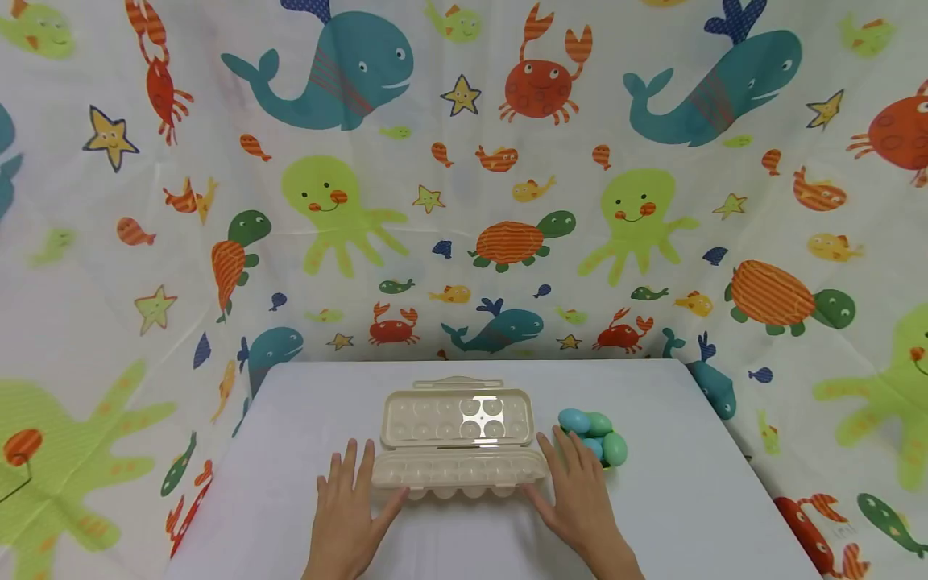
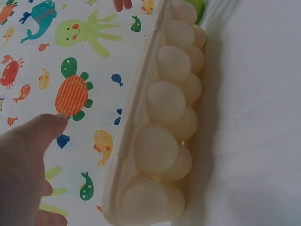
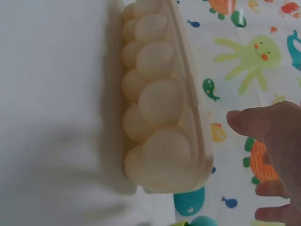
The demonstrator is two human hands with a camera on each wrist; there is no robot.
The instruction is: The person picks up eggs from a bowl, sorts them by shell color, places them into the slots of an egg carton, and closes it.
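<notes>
A beige plastic egg carton (image 1: 458,467) lies on the table with its lid (image 1: 406,420) folded back toward the far side. Its rounded egg cups bulge along the near side in both wrist views. At the carton's left end is my left hand (image 1: 342,511), fingers straight and spread, thumb near the front corner. My right hand (image 1: 580,503) is likewise spread at the right end, its fingertips overlapping the pile of eggs in the head view. In the wrist views, the left thumb (image 2: 51,125) and right thumb (image 3: 242,122) show apart from the carton. Neither hand holds anything.
Several blue and green eggs (image 1: 615,449) are heaped right of the carton, with a yellow-green edge (image 1: 609,468) showing beneath them. The white table (image 1: 449,548) ends at a curtain (image 1: 449,161) printed with sea animals, which hangs behind and along both sides.
</notes>
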